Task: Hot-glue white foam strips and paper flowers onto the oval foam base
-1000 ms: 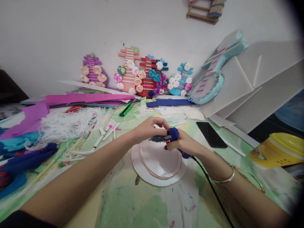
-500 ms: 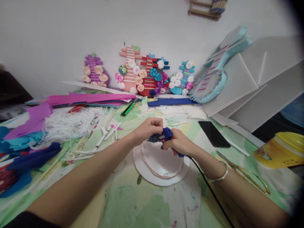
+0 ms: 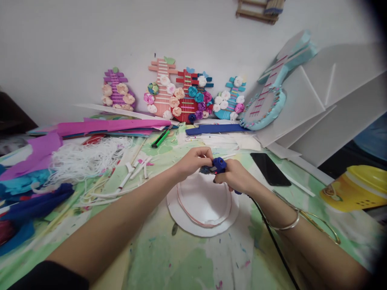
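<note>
My right hand (image 3: pixel 234 175) is wrapped round a blue glue gun (image 3: pixel 219 164) with a black cord, its nozzle pointing left. Close to the nozzle, my left hand (image 3: pixel 198 159) has its fingers pinched together; what they hold is too small to make out. Both hands are over the far edge of a round white piece (image 3: pixel 208 201). A pinkish cord (image 3: pixel 193 218) runs round the raised inner ring of that piece, which lies on the table.
Scissors (image 3: pixel 314 221) and a black phone (image 3: pixel 270 169) lie right, near a yellow container (image 3: pixel 356 187). White cord (image 3: pixel 90 161), strips and a green cutter (image 3: pixel 161 137) lie left. Decorated instrument shapes (image 3: pixel 187 96) lean on the wall.
The glue gun and my right hand have shifted slightly right relative to the round piece. My left hand has also moved a little right. The view has shifted slightly.
</note>
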The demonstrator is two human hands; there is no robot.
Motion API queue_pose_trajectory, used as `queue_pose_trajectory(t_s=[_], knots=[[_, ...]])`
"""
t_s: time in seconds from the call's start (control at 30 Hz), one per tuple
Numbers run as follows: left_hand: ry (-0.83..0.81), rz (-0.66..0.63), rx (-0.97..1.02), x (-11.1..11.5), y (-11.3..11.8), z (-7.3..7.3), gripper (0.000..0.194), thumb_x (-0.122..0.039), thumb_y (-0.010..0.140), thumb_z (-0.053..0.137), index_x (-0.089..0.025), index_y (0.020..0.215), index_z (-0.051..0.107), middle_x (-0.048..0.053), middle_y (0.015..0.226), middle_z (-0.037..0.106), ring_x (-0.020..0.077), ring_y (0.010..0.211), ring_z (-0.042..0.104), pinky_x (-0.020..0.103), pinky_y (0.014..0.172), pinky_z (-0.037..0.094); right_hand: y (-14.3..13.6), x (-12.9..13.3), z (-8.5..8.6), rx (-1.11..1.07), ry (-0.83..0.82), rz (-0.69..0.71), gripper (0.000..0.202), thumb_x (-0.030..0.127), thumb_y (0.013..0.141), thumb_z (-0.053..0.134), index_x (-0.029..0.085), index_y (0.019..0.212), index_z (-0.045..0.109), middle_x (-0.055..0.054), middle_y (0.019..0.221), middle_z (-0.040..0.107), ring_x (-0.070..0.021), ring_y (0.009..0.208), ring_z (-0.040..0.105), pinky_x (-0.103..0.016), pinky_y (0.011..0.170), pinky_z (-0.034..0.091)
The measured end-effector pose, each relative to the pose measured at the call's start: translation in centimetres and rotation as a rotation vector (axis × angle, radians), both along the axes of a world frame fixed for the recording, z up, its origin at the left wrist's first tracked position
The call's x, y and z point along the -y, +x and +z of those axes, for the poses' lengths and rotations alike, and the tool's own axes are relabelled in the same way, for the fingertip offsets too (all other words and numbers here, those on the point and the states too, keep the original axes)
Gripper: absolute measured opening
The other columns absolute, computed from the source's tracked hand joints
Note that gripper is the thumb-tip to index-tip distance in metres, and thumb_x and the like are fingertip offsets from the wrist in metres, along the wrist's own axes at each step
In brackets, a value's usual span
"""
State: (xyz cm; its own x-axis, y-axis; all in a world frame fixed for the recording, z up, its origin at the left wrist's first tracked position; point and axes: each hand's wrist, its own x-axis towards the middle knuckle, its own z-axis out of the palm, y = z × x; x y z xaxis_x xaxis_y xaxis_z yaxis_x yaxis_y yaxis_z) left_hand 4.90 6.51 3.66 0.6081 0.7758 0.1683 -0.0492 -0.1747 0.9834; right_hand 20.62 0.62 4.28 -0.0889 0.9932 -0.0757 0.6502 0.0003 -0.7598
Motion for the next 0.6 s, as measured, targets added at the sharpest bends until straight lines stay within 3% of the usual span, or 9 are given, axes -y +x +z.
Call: queue_pose_trajectory(t_s=[0.33,0.6], knots=[[-0.046,-0.082,0.033,0.1,3.1,0.2,0.006,-0.014,0.057,0.058,-0.015,0.058,0.052,-0.005,0.053,0.049,0.0103,0.058,0.048,0.024,0.058,0.036,2.3,1.6,1.8,0.178,-0.078,-0.056,0.011,0.019,0.058,0.058,0.018,0.056,0.047,0.002,0.044,0.045,-0.013,0.033,0.047,-0.023,0.029,0.032],[-0.088,-0.193,0.044,3.2,4.4,0.3,0.007,-0.012,0.059,0.056,-0.015,0.057,0.05,-0.005,0.053,0.047,0.0097,0.056,0.046,0.024,0.058,0.036,3.6,5.3,2.1,0.214,-0.123,-0.083,0.017,0.02,0.061,0.057,0.019,0.055,0.041,0.003,0.049,0.04,-0.0086,0.037,0.038,-0.022,0.03,0.023]])
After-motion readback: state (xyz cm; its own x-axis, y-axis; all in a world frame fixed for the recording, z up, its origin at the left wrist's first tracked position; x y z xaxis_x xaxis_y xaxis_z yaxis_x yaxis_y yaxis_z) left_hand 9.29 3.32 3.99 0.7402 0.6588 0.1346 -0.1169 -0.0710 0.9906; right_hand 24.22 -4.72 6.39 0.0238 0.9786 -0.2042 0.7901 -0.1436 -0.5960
